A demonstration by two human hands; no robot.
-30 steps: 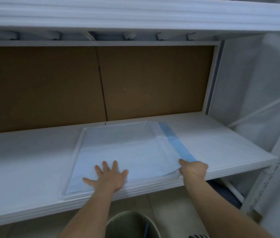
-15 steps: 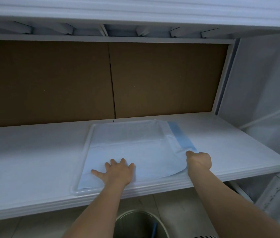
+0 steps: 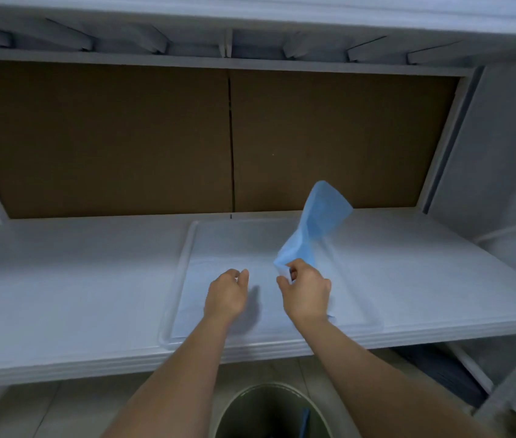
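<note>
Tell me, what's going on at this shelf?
A person is handling a thin blue sheet that lies in a clear tray on a white shelf. The right hand pinches one corner and holds that part raised, so it stands up off the tray. The left hand sits over the flat part, fingers curled; whether it grips anything is unclear. A bin stands below.

Single wide-angle view from the person's head, facing forward and slightly down into a white shelf [image 3: 60, 295], close up; the left hand [image 3: 226, 292] and right hand [image 3: 305, 292] reach in from the bottom edge, brown back panel [image 3: 92, 137] straight ahead
</note>
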